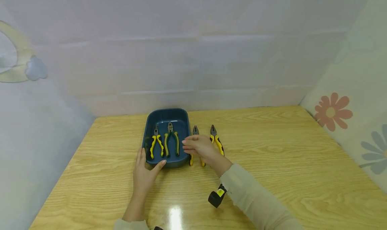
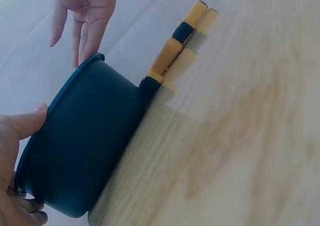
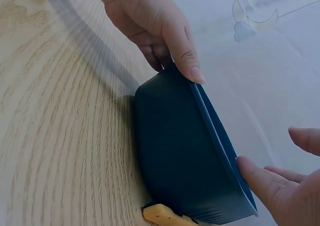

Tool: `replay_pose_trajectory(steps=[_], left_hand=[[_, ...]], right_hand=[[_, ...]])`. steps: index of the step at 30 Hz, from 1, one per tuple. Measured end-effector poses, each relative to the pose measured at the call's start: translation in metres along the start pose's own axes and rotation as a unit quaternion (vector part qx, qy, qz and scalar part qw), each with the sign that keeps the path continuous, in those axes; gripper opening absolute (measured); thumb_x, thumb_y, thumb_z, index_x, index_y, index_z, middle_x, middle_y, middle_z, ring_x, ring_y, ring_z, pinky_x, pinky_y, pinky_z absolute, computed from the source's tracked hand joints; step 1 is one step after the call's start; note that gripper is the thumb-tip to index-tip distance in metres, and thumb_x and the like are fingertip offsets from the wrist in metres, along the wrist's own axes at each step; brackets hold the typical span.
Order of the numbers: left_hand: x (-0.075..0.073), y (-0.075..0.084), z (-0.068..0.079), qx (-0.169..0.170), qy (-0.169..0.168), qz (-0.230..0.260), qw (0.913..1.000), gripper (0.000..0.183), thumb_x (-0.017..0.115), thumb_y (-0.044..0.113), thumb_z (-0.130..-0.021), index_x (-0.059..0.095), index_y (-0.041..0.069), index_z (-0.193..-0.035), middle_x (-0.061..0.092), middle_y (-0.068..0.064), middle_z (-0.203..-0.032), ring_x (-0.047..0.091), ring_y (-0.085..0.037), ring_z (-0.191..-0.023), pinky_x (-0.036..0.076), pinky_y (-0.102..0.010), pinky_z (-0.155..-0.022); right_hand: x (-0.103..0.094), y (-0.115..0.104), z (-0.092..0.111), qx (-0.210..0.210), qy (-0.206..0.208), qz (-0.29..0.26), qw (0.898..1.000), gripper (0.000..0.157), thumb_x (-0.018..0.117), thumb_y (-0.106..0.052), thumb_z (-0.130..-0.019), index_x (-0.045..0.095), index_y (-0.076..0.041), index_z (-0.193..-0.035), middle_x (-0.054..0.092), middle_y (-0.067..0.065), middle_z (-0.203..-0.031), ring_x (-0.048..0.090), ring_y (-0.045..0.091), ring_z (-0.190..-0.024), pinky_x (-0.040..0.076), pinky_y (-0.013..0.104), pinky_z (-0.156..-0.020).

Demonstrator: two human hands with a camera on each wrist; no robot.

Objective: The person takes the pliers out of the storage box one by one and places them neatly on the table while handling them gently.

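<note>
A dark blue container (image 1: pixel 173 164) stands on the table. Inside lie long-nose pliers (image 1: pixel 153 146) with yellow-black handles and green-yellow combination pliers (image 1: pixel 177 144), side by side. My left hand (image 1: pixel 144 174) grips the container's near left corner, its thumb (image 3: pixel 187 61) over the rim in the right wrist view. My right hand (image 1: pixel 202 148) is at the container's right rim, fingers extended, with nothing held. Below it lie yellow-black pliers (image 1: pixel 196 130), partly hidden by the hand. Another yellow-black pair of pliers (image 1: pixel 219 145) lies further right, one handle partly behind the hand.
The wooden table (image 1: pixel 278 162) reaches back to a pale cloth wall (image 1: pixel 193 65). A small black device (image 1: pixel 216 199) with a yellow label is by the right sleeve. Patterned side walls (image 1: pixel 356 88) border the table.
</note>
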State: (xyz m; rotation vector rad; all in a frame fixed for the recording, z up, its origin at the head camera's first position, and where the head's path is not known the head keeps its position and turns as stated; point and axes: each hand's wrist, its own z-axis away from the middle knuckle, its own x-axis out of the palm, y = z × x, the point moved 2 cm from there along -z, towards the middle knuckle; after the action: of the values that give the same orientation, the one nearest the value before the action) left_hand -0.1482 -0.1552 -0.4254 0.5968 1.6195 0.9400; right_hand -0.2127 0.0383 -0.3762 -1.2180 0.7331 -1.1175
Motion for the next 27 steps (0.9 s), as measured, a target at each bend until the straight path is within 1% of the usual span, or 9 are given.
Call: replay_pose_trajectory(steps=[6,11,14,18,22,27], left_hand=[[0.000,0.000,0.000,-0.001,-0.002,0.000,1.0000,0.096,0.065,0.047,-0.070,0.013,0.003,-0.138,0.006,-0.009,-0.143,0.009,-0.029,-0.128,0.017,-0.048,-0.099],[-0.001,-0.001,0.000,0.001,0.001,-0.007,1.0000,0.098,0.064,0.051,-0.069,0.013,0.004,-0.138,0.007,-0.009,-0.143,0.010,-0.030,-0.128,0.017,-0.048,-0.099],[-0.001,-0.001,0.000,0.001,-0.001,-0.009,1.0000,0.099,0.063,0.053,-0.068,0.013,0.004,-0.138,0.007,-0.009,-0.143,0.010,-0.030,-0.128,0.017,-0.048,-0.099],[-0.001,-0.002,-0.001,-0.002,-0.002,-0.008,1.0000,0.099,0.064,0.052,-0.068,0.013,0.005,-0.138,0.007,-0.009,-0.143,0.009,-0.030,-0.128,0.017,-0.048,-0.099],[-0.002,-0.002,-0.001,-0.005,-0.003,-0.005,1.0000,0.097,0.065,0.047,-0.070,0.012,0.005,-0.138,0.007,-0.009,-0.143,0.009,-0.030,-0.128,0.016,-0.048,-0.099],[-0.002,-0.002,0.000,-0.010,-0.005,-0.003,0.9999,0.096,0.065,0.046,-0.071,0.011,0.005,-0.138,0.006,-0.008,-0.143,0.008,-0.030,-0.128,0.016,-0.048,-0.099]], right_hand=[[0.005,-0.001,-0.005,-0.003,0.002,0.022,1.000,0.037,0.055,-0.007,-0.084,0.047,0.011,-0.115,0.052,0.023,-0.110,0.051,0.035,-0.101,0.046,0.034,-0.078],[0.009,-0.002,-0.006,-0.003,0.006,0.035,0.999,0.035,0.054,-0.006,-0.084,0.047,0.012,-0.114,0.051,0.025,-0.110,0.051,0.035,-0.099,0.047,0.033,-0.076],[0.010,-0.001,-0.008,-0.002,0.011,0.045,0.999,0.035,0.054,-0.007,-0.084,0.048,0.011,-0.113,0.052,0.024,-0.109,0.053,0.034,-0.098,0.047,0.032,-0.075],[0.012,0.000,-0.011,0.001,0.022,0.063,0.998,0.035,0.055,-0.008,-0.084,0.048,0.010,-0.114,0.054,0.020,-0.107,0.055,0.032,-0.095,0.048,0.031,-0.074],[0.016,0.001,-0.015,0.008,0.035,0.082,0.996,0.036,0.056,-0.008,-0.084,0.048,0.010,-0.113,0.055,0.020,-0.105,0.055,0.031,-0.094,0.048,0.032,-0.073],[0.021,0.000,-0.019,0.020,0.051,0.101,0.993,0.035,0.058,-0.008,-0.082,0.050,0.011,-0.111,0.056,0.019,-0.103,0.055,0.030,-0.093,0.048,0.033,-0.074]])
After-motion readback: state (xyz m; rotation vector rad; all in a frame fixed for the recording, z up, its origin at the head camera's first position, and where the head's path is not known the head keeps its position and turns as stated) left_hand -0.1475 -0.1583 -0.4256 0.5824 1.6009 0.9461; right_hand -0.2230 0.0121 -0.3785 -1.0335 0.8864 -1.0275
